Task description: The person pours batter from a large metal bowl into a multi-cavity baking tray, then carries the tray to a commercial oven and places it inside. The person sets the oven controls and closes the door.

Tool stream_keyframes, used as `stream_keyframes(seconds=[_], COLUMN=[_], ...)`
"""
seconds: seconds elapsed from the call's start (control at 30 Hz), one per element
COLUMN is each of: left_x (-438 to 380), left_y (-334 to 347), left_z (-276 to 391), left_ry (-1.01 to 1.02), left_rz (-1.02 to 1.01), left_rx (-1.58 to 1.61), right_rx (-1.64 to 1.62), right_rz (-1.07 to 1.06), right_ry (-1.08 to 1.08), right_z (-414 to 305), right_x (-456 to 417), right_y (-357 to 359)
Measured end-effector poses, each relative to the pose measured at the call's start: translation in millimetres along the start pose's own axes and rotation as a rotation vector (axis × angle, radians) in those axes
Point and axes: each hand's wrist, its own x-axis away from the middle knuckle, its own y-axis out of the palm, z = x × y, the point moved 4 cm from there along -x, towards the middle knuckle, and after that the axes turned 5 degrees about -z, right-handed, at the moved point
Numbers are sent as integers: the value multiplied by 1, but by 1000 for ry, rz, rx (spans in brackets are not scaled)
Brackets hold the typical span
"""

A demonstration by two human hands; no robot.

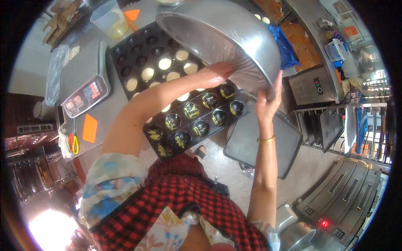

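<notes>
A large metal mixing bowl (251,34) is tilted on its side above a dark multi-cup baking mould tray (150,51). My right hand (270,94) grips the bowl's lower rim. My left hand (218,74) reaches into the bowl's mouth; its fingertips are partly hidden, and whether they hold anything cannot be told. Several cups in the middle of the tray hold pale batter (165,64). The cups nearest me show yellow streaks of what looks like grease (191,110), and those at the far left look dark.
To the left are a digital scale (86,97), scissors (74,142), an orange scraper (90,128) and a plastic jug (110,22) with yellowish liquid. A flat dark baking tray (282,147) lies below the bowl, right of the mould. A tray rack (326,128) stands at the right.
</notes>
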Motion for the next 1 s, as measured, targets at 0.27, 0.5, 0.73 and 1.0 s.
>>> stream_keyframes(seconds=[0.27,0.5,0.73,1.0], left_x=[-14,24,-3,11], left_y=[-18,20,-10,10], left_z=[-23,-12,-2,22], left_ry=[-485,-273,-642,-28], left_rz=[-194,-203,-275,-82], left_rx=[-10,14,350,-82], right_rx=[-11,30,9,20], right_rz=[22,-33,-2,40], right_ry=[2,-27,-5,1], right_z=[-4,-4,-10,-7], right_x=[4,3,2,5], right_y=[1,7,3,2])
